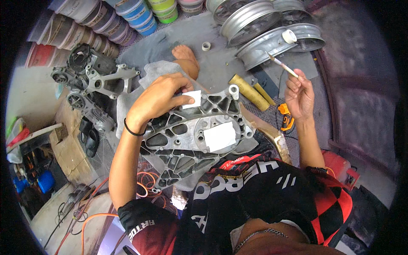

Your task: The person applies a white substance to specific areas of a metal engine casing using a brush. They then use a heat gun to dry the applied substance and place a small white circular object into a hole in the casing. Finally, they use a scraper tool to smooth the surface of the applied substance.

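A grey cast-metal engine casing (182,136) with ribs and openings lies across my lap. A white patch (219,137), like paper or masking tape, covers part of its round section. My left hand (168,95) reaches over its far edge, thumb and fingers pinching a small white piece of tape or paper (194,98) against or just above the metal. Raised off to the right, my right hand (300,94) grips a slim white-handled tool (285,67). Its dark, pointed tip faces up and left; I cannot tell whether it is a brush or a craft knife.
Silver wheel rims (255,21) are stacked at the far right, with a white tape roll (289,36) on one. Another roll (206,46) and yellowish tubes (250,91) lie on the floor. Left are more metal casings (91,76), stacked tubs (140,19) and orange hoses (146,180).
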Demonstrator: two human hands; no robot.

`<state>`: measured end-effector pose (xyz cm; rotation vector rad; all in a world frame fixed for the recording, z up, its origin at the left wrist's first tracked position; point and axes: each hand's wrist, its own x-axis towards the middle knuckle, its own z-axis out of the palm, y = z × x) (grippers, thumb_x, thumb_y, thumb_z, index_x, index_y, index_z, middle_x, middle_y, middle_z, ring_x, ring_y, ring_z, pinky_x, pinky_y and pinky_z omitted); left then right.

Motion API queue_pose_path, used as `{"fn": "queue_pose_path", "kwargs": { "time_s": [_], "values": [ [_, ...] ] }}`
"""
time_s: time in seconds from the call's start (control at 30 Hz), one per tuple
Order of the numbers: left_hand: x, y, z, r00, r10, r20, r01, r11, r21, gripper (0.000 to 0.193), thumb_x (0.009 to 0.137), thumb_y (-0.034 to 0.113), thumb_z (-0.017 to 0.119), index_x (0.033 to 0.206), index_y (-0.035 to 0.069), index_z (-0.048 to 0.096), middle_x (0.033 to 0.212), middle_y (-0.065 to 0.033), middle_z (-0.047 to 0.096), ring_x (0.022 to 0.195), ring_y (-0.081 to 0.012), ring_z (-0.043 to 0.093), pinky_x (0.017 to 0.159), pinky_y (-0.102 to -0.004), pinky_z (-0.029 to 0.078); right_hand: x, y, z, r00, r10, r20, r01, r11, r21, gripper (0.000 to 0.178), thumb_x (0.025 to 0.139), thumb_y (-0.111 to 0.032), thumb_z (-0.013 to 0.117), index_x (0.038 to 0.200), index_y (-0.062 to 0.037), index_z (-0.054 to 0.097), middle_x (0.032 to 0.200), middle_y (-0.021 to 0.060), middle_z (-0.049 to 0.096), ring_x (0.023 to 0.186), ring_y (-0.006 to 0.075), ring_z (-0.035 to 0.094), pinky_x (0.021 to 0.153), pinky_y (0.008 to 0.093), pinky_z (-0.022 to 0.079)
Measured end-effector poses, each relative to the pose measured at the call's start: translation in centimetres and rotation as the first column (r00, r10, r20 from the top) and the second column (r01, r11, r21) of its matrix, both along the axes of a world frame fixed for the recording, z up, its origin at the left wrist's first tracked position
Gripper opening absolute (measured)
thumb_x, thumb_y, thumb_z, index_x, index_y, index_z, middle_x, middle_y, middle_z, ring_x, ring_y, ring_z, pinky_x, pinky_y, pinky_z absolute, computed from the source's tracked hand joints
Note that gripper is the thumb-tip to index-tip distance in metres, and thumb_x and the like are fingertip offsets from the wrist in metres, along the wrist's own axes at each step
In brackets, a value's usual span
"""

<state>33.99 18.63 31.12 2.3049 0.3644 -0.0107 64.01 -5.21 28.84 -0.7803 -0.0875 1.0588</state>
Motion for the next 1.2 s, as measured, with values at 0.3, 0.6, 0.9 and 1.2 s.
{"fn": "queue_pose_path", "kwargs": {
  "time_s": [0.3, 0.6, 0.9, 1.2],
  "values": [
    [0.0, 1.2, -0.4, 0.997, -0.073, 0.032, 0.076, 0.988, -0.132, 0.027, 0.079, 0.02, 0.072, 0.095, -0.001, 0.064, 0.084, -0.0124, 0.065, 0.078, -0.0234, 0.062, 0.071, -0.0345, 0.048, -4.8, 0.5, 5.6, 0.969, -0.086, 0.231, 0.054, 0.989, 0.14, 0.002, 0.092, -0.008, 0.057, 0.093, -0.0072, 0.057, 0.066, -0.0041, 0.038, 0.056, 0.0063, 0.038, 0.048, 0.0204, 0.036],
    [-1.2, 0.7, -2.2, 0.982, -0.073, 0.172, 0.09, 0.992, -0.091, 0.026, 0.078, 0.019, 0.072, 0.094, 0.0, 0.066, 0.088, -0.0144, 0.067, 0.083, -0.0284, 0.064, 0.075, -0.0371, 0.049, -9.3, -0.5, 8.7, 0.848, 0.059, 0.526, -0.137, 0.984, 0.11, 0.019, 0.099, -0.023, 0.052, 0.104, -0.0049, 0.054, 0.081, 0.0061, 0.055, 0.061, 0.0121, 0.052, 0.049, 0.0243, 0.044],
    [-2.3, 0.4, -1.3, 0.987, 0.069, 0.146, -0.065, 0.997, -0.033, 0.023, 0.082, 0.017, 0.066, 0.099, 0.001, 0.066, 0.093, -0.0146, 0.067, 0.087, -0.0281, 0.064, 0.08, -0.0371, 0.048, -9.5, 5.8, 7.5, 0.208, 0.112, 0.972, -0.447, 0.894, -0.007, 0.03, 0.094, -0.018, 0.05, 0.101, 0.0066, 0.067, 0.087, 0.0176, 0.069, 0.074, 0.0217, 0.065, 0.069, 0.0321, 0.052],
    [-6.4, -4.9, 2.4, 0.87, 0.43, 0.242, -0.473, 0.866, 0.161, 0.019, 0.08, 0.007, 0.067, 0.098, 0.003, 0.068, 0.09, -0.011, 0.061, 0.086, -0.0288, 0.059, 0.077, -0.0363, 0.046, -10.7, 9.7, 5.5, -0.173, 0.094, 0.98, -0.499, 0.85, -0.17, 0.02, 0.071, 0.002, 0.069, 0.09, 0.002, 0.067, 0.077, 0.0134, 0.065, 0.066, 0.0234, 0.063, 0.059, 0.0315, 0.05]
  ]
}}
